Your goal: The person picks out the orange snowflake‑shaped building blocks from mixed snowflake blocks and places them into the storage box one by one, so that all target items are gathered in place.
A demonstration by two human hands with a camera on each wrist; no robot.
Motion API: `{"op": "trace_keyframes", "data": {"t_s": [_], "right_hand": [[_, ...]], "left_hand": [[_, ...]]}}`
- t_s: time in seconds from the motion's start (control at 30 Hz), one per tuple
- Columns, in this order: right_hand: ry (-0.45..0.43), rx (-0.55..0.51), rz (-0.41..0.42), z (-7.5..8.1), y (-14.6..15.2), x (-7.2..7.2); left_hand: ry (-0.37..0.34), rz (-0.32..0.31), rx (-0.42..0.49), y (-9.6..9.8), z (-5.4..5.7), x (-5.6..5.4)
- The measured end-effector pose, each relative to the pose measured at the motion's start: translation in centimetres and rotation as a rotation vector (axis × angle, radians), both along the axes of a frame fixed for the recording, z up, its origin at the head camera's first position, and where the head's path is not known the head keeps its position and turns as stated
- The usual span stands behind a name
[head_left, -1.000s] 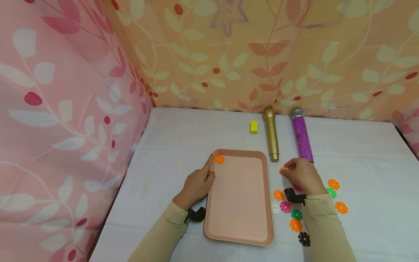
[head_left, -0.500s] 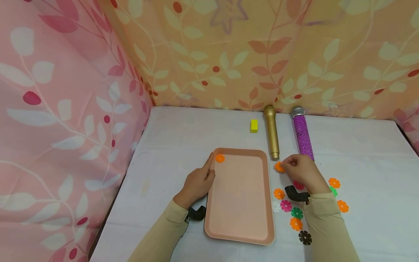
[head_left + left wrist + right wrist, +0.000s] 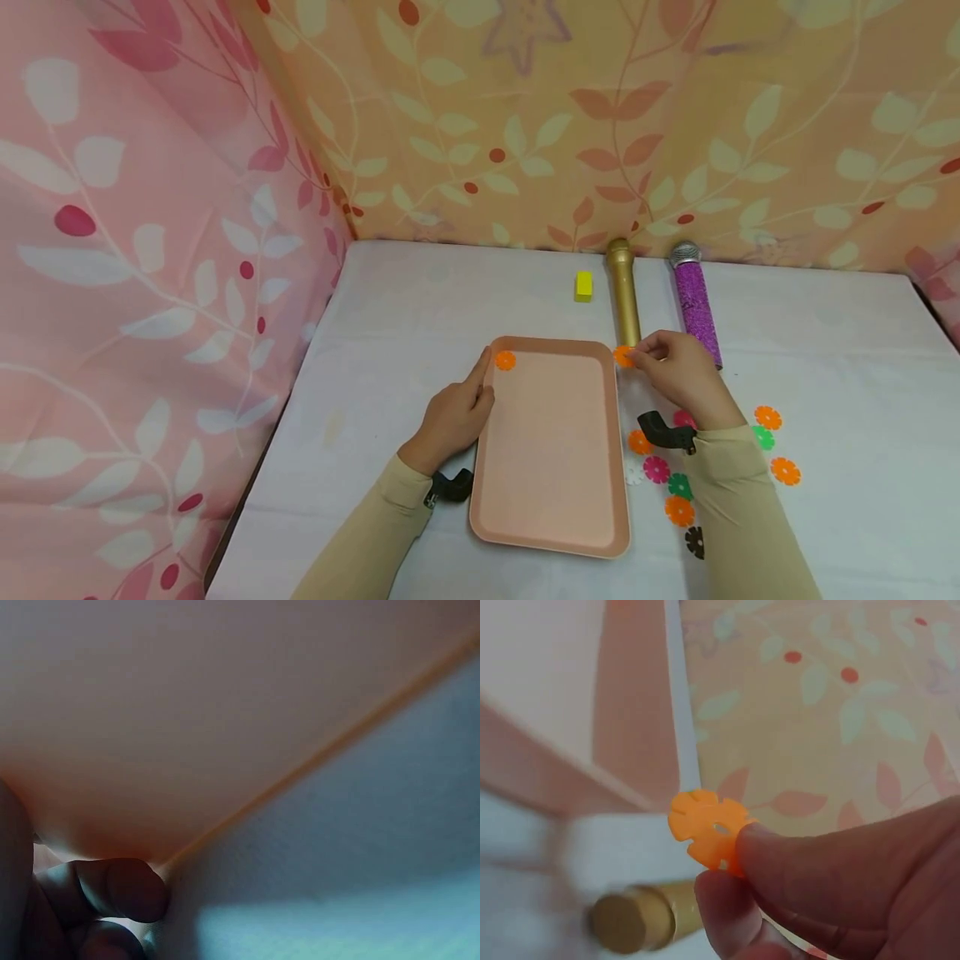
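My right hand point(image 3: 682, 371) pinches an orange, flower-shaped notched disc point(image 3: 709, 829) between thumb and finger. In the head view this disc is just off the upper right corner of a shallow peach tray point(image 3: 622, 500), beside the lower end of a gold microphone point(image 3: 624, 292). At the tray's left rim, my left hand point(image 3: 453, 421) holds the edge, its index finger pointing along the rim towards the upper left corner. Bent fingers point(image 3: 127, 889) show against the tray in the left wrist view. Inside that corner lies another orange disc point(image 3: 506, 361).
Right of the tray lie several notched discs, among them a pink disc point(image 3: 656, 469), a dark green disc point(image 3: 679, 486) and a dark brown disc point(image 3: 695, 542), partly behind the right sleeve. A purple glitter microphone point(image 3: 696, 308) and a yellow block point(image 3: 583, 287) lie farther back.
My right hand has moved left and away from me, bringing the pinched orange disc from near the purple microphone to the tray's upper right corner. The left hand stays in place.
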State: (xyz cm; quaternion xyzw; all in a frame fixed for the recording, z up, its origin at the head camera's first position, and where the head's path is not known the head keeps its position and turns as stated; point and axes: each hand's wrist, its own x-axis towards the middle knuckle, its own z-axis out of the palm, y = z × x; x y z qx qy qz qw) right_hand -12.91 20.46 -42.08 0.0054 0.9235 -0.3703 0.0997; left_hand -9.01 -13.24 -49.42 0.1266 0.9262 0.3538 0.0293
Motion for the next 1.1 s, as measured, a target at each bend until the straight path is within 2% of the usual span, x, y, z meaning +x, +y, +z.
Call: {"op": "trace_keyframes", "data": {"t_s": [0.27, 0.6, 0.8, 1.0, 1.1], "right_hand": [[0.032, -0.03, 0.031, 0.3, -1.8, -0.4], [-0.009, -0.143, 0.07, 0.4, -5.0, -1.3], [0.002, -0.167, 0.081, 0.0, -6.9, -2.0], [-0.042, -0.231, 0.087, -0.8, -8.6, -2.4], [-0.05, -0.212, 0.109, -1.3, -9.6, -2.3]], "left_hand": [[-0.012, -0.001, -0.002, 0.2, -0.1, 0.1], [0.015, -0.001, -0.003, -0.2, -0.4, -0.1], [0.006, -0.005, 0.006, -0.1, -0.4, -0.2], [0.005, -0.007, -0.002, -0.1, -0.4, -0.3], [0.005, -0.001, -0.009, -0.1, -0.5, -0.3]]}}
